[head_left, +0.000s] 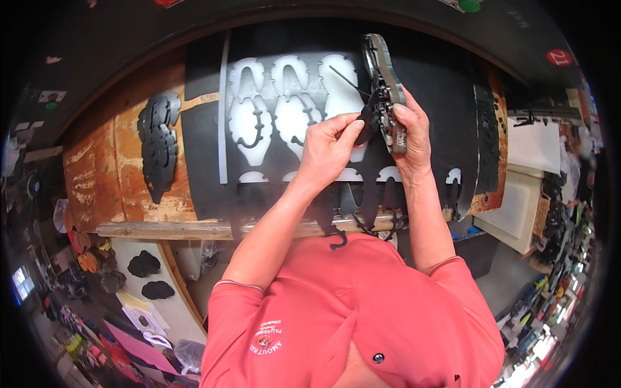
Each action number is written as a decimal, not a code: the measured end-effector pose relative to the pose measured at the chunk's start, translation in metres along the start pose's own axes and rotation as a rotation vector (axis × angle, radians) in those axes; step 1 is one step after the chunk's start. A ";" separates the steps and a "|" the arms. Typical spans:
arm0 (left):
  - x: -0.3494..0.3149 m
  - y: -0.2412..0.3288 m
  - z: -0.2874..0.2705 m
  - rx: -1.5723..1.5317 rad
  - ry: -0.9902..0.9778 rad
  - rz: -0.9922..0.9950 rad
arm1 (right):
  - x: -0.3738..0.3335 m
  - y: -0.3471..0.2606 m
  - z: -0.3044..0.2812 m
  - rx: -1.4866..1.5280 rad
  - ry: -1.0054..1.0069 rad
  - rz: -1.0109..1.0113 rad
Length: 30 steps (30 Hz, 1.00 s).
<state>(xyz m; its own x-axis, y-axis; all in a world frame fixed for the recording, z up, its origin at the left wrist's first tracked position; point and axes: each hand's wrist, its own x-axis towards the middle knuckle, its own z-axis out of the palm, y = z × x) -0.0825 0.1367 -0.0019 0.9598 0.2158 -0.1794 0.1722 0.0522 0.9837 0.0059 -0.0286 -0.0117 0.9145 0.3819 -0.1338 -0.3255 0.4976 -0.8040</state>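
My right hand (415, 132) grips a thick metal cutting die (383, 68), held on edge above the table with its thumb along the near end. At the side of the die, my left hand (326, 145) pinches a black cut piece (369, 123) between thumb and fingers. A thin black strip (343, 76) sticks out from there toward the upper left. Below both hands lies a black sheet (278, 35) with several shoe-upper-shaped openings showing white underneath. Black hook-shaped scraps (337, 240) hang over the near edge.
Stacked black cut pieces (159, 142) lie on the worn wooden board (97, 178) at left. A dark machine beam (129, 45) arches across the far side. A wooden rail (162, 230) runs along the near edge. White boxes (514, 207) stand at right; cluttered shelves flank both sides.
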 end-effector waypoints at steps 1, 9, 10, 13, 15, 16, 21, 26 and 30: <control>0.000 0.001 -0.006 0.047 0.024 -0.014 | 0.000 0.000 -0.001 -0.032 0.007 -0.012; -0.035 0.011 -0.111 0.027 0.509 0.152 | 0.002 0.005 -0.006 -0.082 0.007 -0.046; -0.040 0.012 -0.133 0.050 0.594 0.122 | 0.002 0.005 -0.007 -0.086 0.015 -0.037; -0.058 0.012 -0.197 0.098 0.767 0.141 | 0.003 0.005 -0.009 -0.090 0.003 -0.042; -0.070 0.005 -0.230 0.113 0.940 0.033 | 0.002 0.005 -0.009 -0.104 0.000 -0.043; -0.075 0.001 -0.245 0.146 0.950 0.058 | 0.002 0.006 -0.009 -0.114 0.001 -0.045; -0.094 0.003 -0.263 0.505 1.122 -0.074 | 0.001 0.007 -0.005 -0.114 0.004 -0.053; -0.065 0.030 -0.180 0.924 0.819 0.359 | 0.001 0.000 -0.002 -0.142 0.000 -0.051; -0.027 0.007 -0.090 1.037 0.137 0.449 | -0.003 -0.016 -0.006 -0.253 0.044 -0.052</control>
<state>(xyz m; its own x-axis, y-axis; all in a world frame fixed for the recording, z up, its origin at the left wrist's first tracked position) -0.1267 0.2187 0.0086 0.9597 0.1197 0.2542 -0.0193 -0.8745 0.4847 0.0097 -0.0427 -0.0021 0.9396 0.3245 -0.1092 -0.2126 0.3029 -0.9290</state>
